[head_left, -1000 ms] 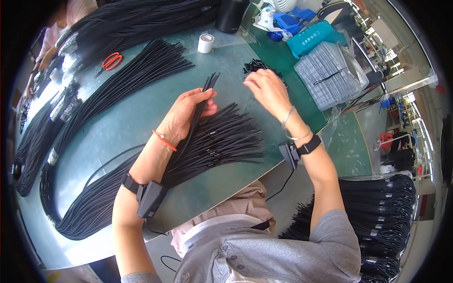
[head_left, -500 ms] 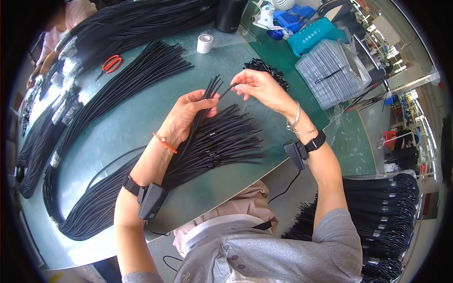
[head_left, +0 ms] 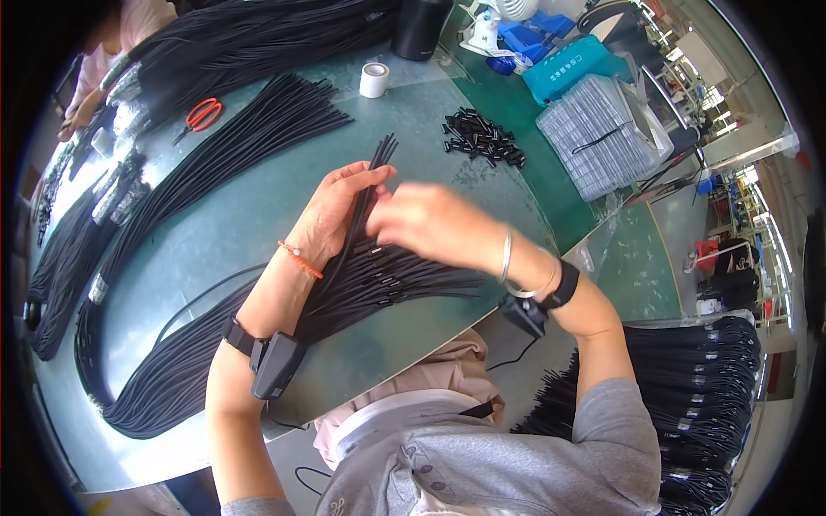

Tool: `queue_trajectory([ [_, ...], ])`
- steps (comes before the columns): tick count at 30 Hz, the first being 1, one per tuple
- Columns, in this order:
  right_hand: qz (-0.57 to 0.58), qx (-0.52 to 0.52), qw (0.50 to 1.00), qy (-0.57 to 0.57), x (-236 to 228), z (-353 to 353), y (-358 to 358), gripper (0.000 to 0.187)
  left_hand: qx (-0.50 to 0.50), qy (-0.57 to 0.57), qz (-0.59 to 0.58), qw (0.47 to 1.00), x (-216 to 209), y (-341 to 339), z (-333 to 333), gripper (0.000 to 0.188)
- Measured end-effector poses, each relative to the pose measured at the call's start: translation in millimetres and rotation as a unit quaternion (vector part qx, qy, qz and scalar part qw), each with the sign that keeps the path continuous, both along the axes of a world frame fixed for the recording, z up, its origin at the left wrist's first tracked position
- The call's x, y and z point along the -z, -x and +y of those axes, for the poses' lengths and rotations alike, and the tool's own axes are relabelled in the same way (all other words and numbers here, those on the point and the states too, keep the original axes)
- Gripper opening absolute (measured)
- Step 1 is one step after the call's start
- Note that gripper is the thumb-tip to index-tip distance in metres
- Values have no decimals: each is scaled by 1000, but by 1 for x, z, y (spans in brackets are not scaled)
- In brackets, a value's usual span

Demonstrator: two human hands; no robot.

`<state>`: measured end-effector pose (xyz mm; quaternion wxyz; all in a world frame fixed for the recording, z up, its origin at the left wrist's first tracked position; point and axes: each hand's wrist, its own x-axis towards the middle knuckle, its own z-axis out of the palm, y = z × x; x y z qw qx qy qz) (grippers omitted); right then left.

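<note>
My left hand [head_left: 331, 211] is closed around several thin black cables [head_left: 381, 153], whose cut ends stick up past the thumb. My right hand [head_left: 430, 222] is just right of it, over the cable ends, smeared by motion, so its fingers do not show clearly. Under both hands a large bundle of black cables [head_left: 215, 348] lies curved on the table, its ends fanned out to the right. Short black sleeves [head_left: 389, 282] sit on some of those ends. A heap of short black tube pieces [head_left: 483, 138] lies beyond my right hand.
Red-handled scissors [head_left: 204, 114], a white tape roll [head_left: 373, 80] and a black cylinder [head_left: 422, 30] stand or lie farther back. More cable bundles [head_left: 224, 163] cover the left. A plastic-wrapped stack [head_left: 598, 138] sits at the right. Another person's hand [head_left: 76, 125] is at far left.
My right hand has moved from the cable tips down and left, close to my left hand, uncovering the heap of tube pieces. The left hand keeps its hold, nearly still.
</note>
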<state>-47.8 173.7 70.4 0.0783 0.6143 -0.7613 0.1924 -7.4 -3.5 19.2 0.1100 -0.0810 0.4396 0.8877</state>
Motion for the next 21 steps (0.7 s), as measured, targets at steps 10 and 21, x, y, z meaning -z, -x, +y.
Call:
queue_trajectory([
  [10,25,260,965,-37,37,57,102,9,14,15,0,1000,8,2,-1,13],
  [21,-649,125,734,159,13,24,61,19,-3,14,-7,1000,8,1,0,11],
])
